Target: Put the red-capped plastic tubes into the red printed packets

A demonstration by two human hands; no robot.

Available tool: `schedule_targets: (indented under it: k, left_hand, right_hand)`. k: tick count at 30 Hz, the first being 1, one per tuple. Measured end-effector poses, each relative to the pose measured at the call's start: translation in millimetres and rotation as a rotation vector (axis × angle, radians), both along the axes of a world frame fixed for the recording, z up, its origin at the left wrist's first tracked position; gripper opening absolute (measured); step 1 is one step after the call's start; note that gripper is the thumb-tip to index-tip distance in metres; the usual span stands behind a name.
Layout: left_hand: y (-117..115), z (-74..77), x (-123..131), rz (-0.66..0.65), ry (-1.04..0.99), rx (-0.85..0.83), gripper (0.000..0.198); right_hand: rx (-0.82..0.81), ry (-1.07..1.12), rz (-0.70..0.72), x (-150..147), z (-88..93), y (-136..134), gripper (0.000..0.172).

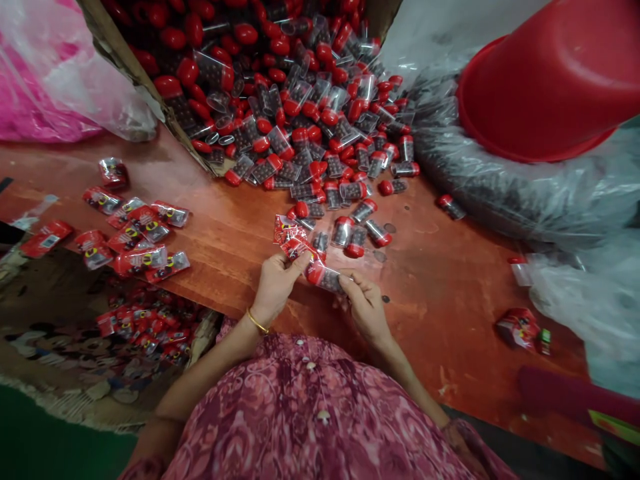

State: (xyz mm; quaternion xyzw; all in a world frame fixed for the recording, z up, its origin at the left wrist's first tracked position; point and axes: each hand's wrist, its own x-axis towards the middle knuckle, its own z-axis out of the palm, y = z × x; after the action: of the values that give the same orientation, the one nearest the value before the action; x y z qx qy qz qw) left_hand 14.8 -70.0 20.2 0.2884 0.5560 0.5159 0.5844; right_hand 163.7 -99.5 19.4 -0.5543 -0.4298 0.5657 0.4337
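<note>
My left hand, with a gold bangle at the wrist, has its thumb and fingers closed on red printed packets. Just to the right, a small clear container with a red end lies level between both hands. My right hand pinches its clear end between thumb and fingers. Whether the container is inside a packet, I cannot tell. Several loose red-capped containers lie on the table right beyond my hands.
A large heap of red-capped containers spills from a cardboard box. Filled red packets lie at left; more fill a lower box. At right, a red bucket rests on a plastic bag. The wooden table runs across.
</note>
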Motion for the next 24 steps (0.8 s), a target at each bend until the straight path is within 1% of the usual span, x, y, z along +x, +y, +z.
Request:
schedule_targets:
  k: [2, 5, 7, 9, 12, 14, 19, 22, 24]
  left_hand:
    - [-1.5, 0.8, 4.1, -0.015, -0.101, -0.032, 0.03]
    - [-3.3, 2.7, 10.4, -0.005, -0.231, -0.097, 0.031]
    - [-3.7, 4.6, 13.5, 0.019, -0.292, -0.115, 0.032]
    - [-3.3, 6.2, 15.0, 0.044, -0.329, -0.117, 0.033]
    - [-1.8, 6.6, 13.6, 0.04, -0.36, -0.116, 0.031]
    - [0.0, 6.3, 11.1, 0.012, -0.39, -0.1, 0.031]
    - [3.2, 7.0, 7.4, -0.051, -0.427, -0.075, 0.032]
    - [-0.1, 5.2, 11.2, -0.07, -0.374, -0.075, 0.038]
    - [-2.8, 4.2, 14.0, -0.053, -0.322, -0.071, 0.042]
  right_hand:
    - [0.027, -0.014, 0.002, -3.0, -0.7, -0.6, 0.029]
    - [0.109, -0.088, -0.046, -8.7, -3.5, -0.6, 0.029]
    - [0.149, -0.12, -0.078, -13.4, -5.8, 0.2, 0.029]
    - [0.152, -0.114, -0.069, -18.1, -7.7, 1.2, 0.03]
    - [0.135, -0.08, 0.007, -24.5, -9.3, 3.0, 0.031]
    - [0.138, -0.06, 0.024, -28.4, -9.5, 4.7, 0.031]
    - [0.106, 0.021, 0.006, -40.2, -8.3, 10.2, 0.034]
    - [0.108, 0.05, -0.034, -48.4, -7.8, 13.1, 0.034]
    - [0.122, 0.039, -0.078, -52.1, -7.0, 15.3, 0.032]
